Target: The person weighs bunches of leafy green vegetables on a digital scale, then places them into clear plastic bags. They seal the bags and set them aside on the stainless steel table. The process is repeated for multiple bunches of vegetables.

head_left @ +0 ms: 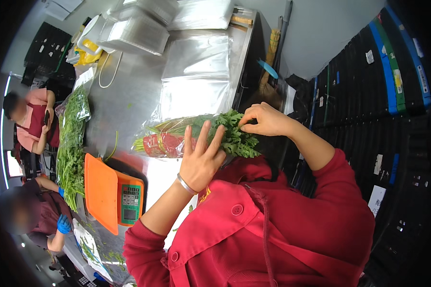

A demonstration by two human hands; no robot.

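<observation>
A bunch of leafy greens [237,134] lies in a clear plastic bag [172,150] on the table before me, its leaves sticking out of the right end. Red printing shows on the bag around the stems. My left hand [203,158] rests on top of the bag with its fingers spread, a bracelet on the wrist. At the leafy end is my right hand [267,120], its thumb and forefinger brought close together by the leaves. Whether a leaf or the bag's edge is pinched there cannot be told.
Flat clear bags [197,75] lie beyond the greens on the metal table [129,89]. An orange scale [104,193] stands at left, beside more bagged greens [73,140]. Two people work across the table, one wearing blue gloves [63,224]. Black crates [362,82] are stacked at right.
</observation>
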